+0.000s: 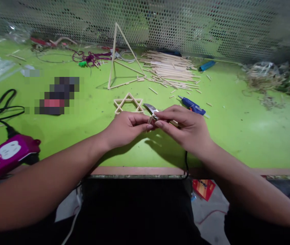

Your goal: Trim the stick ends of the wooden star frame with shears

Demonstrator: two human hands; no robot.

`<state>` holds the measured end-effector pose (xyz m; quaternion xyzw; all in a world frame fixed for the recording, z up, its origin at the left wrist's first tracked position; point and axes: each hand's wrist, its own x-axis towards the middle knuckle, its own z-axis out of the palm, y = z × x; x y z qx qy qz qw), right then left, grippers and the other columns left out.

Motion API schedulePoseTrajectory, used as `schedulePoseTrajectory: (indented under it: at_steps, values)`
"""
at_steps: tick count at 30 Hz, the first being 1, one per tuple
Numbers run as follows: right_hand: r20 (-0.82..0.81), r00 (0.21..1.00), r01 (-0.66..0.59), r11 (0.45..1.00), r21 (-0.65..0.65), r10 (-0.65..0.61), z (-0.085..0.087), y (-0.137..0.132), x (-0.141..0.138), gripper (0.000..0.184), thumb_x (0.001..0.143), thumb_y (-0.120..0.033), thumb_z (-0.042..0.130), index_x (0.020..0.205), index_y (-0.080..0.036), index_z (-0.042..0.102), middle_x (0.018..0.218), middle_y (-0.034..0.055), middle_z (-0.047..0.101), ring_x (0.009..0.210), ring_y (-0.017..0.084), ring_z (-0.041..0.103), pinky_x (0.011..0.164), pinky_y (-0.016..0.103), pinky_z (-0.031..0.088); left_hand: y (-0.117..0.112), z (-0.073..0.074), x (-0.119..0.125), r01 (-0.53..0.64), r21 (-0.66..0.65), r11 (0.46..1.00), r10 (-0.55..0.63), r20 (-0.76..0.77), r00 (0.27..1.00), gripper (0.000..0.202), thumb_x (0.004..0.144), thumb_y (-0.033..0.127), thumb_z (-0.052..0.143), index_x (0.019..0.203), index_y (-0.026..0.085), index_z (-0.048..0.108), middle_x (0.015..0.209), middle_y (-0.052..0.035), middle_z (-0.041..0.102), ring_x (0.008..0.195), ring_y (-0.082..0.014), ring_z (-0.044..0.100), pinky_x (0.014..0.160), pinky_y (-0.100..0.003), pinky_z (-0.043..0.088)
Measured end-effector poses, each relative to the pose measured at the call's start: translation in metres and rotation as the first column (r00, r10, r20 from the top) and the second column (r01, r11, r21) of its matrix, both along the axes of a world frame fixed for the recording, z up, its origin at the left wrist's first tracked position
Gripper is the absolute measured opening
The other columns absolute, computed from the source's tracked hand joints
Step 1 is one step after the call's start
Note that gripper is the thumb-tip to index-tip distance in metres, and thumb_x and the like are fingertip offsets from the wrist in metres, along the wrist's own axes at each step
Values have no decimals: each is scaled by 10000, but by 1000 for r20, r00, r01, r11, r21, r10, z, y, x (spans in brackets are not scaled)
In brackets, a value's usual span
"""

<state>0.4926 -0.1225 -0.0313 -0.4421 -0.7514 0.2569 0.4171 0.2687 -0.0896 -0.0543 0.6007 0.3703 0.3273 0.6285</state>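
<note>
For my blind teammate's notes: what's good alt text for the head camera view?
The person's left hand and right hand meet over a green workbench, the right holding small metal cutters beside a small tan piece between the hands. Beyond them lie a wooden-stick star, a stick pyramid, a loose pile of sticks and a blue glue gun.

No text is readable, even on the red packet (203, 190).

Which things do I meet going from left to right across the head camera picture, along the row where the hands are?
Magenta power strip → left hand → metal-bladed cutter → right hand
</note>
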Motion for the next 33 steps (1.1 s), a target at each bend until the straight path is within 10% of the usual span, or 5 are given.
schedulePoseTrajectory:
  at_steps: [33]
  values:
    - [-91,991,-88,987,131,100,-24,9,-10,41,952,-233,827,943,-239,867,870,41,789,780,166,725,696,325,604,1,-6,-6,114,147,983,-86,-189,978,304,900,479,855,1033,211,906,926,-44,874,894,-220,800,879,-325,627]
